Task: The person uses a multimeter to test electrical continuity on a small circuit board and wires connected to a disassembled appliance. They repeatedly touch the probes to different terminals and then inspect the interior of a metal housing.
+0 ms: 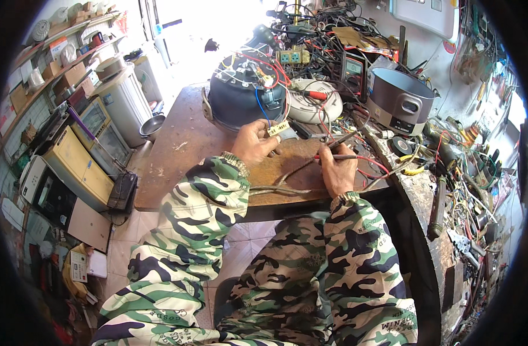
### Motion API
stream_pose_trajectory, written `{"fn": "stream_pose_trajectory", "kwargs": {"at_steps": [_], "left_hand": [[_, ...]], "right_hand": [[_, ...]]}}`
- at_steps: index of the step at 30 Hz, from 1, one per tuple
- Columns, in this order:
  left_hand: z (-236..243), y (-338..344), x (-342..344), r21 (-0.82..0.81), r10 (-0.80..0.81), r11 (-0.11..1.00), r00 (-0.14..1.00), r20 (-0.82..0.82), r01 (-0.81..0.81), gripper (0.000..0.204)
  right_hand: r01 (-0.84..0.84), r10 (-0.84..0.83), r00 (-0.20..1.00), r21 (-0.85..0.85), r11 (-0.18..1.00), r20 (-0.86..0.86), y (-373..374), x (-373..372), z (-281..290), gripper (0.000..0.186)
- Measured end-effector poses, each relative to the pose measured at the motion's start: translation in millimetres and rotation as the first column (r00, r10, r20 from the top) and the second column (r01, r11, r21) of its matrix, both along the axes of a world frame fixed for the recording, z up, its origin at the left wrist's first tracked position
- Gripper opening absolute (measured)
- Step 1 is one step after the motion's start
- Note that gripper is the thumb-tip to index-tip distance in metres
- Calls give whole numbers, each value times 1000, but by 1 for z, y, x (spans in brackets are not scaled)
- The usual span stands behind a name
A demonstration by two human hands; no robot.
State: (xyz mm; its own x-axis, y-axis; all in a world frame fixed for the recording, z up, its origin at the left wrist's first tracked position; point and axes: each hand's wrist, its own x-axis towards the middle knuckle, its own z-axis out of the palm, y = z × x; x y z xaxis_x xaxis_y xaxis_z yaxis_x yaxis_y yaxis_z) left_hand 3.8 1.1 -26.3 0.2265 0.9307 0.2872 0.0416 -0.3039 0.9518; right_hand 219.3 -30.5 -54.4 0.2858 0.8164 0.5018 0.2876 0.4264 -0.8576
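Observation:
My left hand [253, 142] pinches a small cream rectangular component [278, 128] with dark print, held above the wooden bench. A blue wire [260, 107] runs down toward it from an upturned dark cooker body [238, 92] with exposed wiring. Whether the wire joins the component is hard to tell. In my right hand [339, 173] are closed fingers around multimeter probes [338, 156], one dark and one with red. Their tips point left, apart from the component. Behind, a multimeter [353, 74] stands upright, its screen facing me.
A round whitish cooker part [317, 106] lies beside the cooker body. A grey pot-shaped cooker [399, 101] stands at the right. A power socket block [293, 57] sits among tangled cables. Tools and wires crowd the right-hand ledge. Old appliances [79, 164] line the left side.

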Motion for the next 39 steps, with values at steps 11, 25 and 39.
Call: {"fn": "stream_pose_trajectory", "kwargs": {"at_steps": [11,25,39], "left_hand": [[-1,3,2,26,-62,998,998,31,61,37],[3,-6,10,31,-70,997,994,85,68,34],[21,-19,11,-63,58,996,995,-77,-63,37]], "right_hand": [[99,-106,990,78,992,93,-7,-6,4,21],[3,10,989,-89,996,147,-2,4,-3,23],[-226,228,974,-156,962,-9,-10,14,3,16]]}}
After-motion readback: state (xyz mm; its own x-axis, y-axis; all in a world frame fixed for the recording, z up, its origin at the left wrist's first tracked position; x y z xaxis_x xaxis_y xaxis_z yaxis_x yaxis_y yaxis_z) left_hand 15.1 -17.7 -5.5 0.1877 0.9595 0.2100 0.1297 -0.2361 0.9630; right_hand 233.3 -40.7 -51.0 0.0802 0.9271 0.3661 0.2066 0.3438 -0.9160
